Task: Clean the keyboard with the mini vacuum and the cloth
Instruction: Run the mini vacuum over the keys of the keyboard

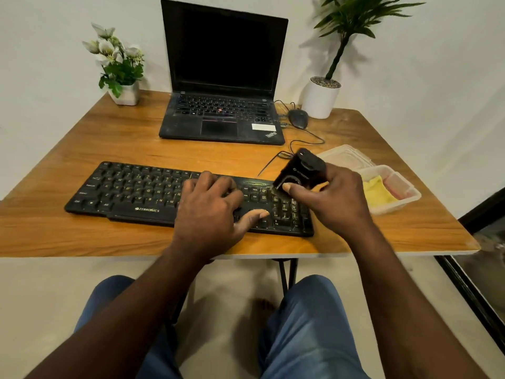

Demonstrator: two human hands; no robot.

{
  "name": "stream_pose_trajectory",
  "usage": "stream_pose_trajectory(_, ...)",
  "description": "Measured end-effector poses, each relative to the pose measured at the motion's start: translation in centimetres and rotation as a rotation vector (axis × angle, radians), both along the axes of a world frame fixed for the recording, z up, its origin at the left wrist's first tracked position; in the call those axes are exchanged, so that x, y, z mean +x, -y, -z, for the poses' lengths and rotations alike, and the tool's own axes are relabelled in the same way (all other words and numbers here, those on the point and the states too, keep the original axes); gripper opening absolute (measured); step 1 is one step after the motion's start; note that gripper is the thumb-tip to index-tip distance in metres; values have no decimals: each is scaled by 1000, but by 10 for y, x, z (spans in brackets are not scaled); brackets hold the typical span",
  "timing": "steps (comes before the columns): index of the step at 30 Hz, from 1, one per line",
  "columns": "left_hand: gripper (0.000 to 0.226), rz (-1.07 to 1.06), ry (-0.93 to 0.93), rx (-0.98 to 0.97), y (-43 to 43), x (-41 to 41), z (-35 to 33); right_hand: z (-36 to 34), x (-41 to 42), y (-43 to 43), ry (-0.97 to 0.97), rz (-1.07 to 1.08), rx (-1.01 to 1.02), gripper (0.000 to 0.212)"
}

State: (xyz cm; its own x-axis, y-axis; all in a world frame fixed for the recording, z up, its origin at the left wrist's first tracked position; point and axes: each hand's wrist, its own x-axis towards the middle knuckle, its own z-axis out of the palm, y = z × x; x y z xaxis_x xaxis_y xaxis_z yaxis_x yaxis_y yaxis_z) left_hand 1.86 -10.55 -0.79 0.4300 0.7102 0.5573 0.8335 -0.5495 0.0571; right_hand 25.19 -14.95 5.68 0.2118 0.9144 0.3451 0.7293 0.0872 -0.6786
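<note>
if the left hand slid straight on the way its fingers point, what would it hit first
Likely the laptop: the left hand lies on the keyboard, fingers pointing away, with only bare table between. Depth is hard to judge.

Wooden table (109, 149) — keyboard (131, 190), laptop (221, 116), mouse (297, 118), tub (410, 193).

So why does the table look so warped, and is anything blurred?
Head view: the wide-angle lens bows the edges of the table; the mini vacuum in the right hand is slightly motion-blurred; the tall plant throws a soft shadow on the wall; the laptop screen is dark, without glare.
</note>
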Motion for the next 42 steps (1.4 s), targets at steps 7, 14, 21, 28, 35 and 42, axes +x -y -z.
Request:
stream_pose_trajectory(7,42,-186,36,-33,-17,-4,-2,-1,-26,-78,-85,-125,-93,42)
stream_pose_trajectory(14,39,-219,103,-249,-72,-14,-27,8,-42,-143,-49,-230,-133,54)
stream_pose_trajectory(21,8,-62,54,-890,-157,-22,-53,21,-41,-171,-201,-391,-188,29)
stream_pose_trajectory(28,12,134,137,-1159,-185,-25,-53,22,-16,-166,-122,-422,-156,29)
stream_pose_trajectory(35,15,126,193,-1088,-178,-26,-45,28,-23,-168,-69,-460,-132,41)
stream_pose_trajectory(42,15,123,179,-1054,-175,-25,-45,31,-24,-167,-164,-517,-128,34)
